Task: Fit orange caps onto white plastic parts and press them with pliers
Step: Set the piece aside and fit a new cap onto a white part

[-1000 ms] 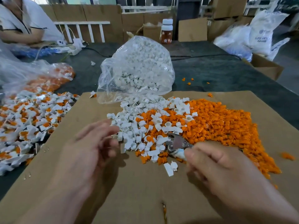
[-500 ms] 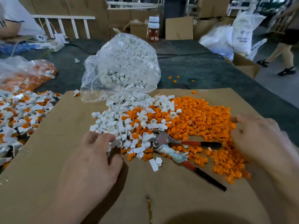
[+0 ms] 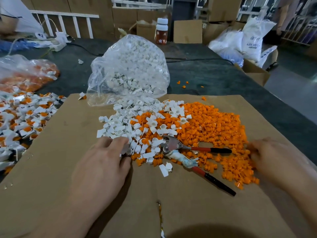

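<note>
Only readable print is on the white sack (image 3: pixel 253 36) way off behind and right of the pliers (image 3: pixel 172 144): starts with "ABS", rest is too blurry. The pliers lie on the cardboard sheet (image 3: pixel 68 169) with nobody holding them, red-and-black handles spread, one wrapped in pale rag. The white parts (image 3: pixel 123 124) are heaped just left of them and the orange caps (image 3: pixel 214 121) are behind and right, the two piles mixing around the pliers' head. The left hand (image 3: pixel 103 165) curls its fingertips into the near edge of the white parts, and the right hand (image 3: pixel 272 157) is blurred at the caps' right edge; can't tell if either has actually grabbed a piece. A clear bag (image 3: pixel 130 69) of more white parts slumps behind the pliers. Capped pieces (image 3: pixel 25 117) lie far left on the counter (image 3: pixel 214 78). There's bare cardboard in front of the pliers.
</note>
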A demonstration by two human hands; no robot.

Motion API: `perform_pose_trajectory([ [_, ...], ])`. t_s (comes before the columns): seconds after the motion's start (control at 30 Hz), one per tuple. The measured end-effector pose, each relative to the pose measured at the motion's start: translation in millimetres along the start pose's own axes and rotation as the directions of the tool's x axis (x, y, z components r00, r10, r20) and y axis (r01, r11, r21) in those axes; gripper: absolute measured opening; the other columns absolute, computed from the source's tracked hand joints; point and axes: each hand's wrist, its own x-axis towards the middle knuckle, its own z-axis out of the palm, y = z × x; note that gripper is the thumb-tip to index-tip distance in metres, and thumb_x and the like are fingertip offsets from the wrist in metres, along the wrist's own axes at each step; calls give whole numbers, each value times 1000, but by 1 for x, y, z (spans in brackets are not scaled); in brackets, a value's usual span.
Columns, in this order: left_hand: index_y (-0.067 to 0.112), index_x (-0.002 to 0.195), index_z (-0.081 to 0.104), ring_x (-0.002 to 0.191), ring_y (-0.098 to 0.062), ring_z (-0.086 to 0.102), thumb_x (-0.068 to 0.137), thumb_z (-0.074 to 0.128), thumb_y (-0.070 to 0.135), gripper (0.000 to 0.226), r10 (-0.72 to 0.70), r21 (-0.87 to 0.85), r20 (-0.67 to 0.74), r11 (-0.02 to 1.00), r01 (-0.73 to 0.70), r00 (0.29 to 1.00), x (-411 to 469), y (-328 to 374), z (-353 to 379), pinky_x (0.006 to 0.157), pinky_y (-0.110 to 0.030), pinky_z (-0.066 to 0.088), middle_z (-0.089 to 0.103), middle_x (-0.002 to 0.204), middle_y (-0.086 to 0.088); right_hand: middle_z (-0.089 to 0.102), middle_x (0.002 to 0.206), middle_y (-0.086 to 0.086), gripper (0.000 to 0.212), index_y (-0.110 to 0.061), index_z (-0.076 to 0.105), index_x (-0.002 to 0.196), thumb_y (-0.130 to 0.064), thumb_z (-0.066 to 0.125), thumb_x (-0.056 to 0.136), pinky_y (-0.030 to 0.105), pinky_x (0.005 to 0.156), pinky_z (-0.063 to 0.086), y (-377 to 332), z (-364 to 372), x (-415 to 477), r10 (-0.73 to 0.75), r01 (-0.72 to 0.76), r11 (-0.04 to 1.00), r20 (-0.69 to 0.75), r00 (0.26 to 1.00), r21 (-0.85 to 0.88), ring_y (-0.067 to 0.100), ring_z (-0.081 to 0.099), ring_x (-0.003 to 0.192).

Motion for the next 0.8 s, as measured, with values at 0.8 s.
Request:
perform_pose_trajectory([
  [0.8,30,93,64,77,-13,56,87,69,32,8,81,-144,1,986,-80,997,2,1,1,62,-36,50,56,84,14,59,81,-12,8,-38,57,84,-35,62,90,23,65,44,17,13,-24,-114,107,961,13,993,254,1,56,74],
])
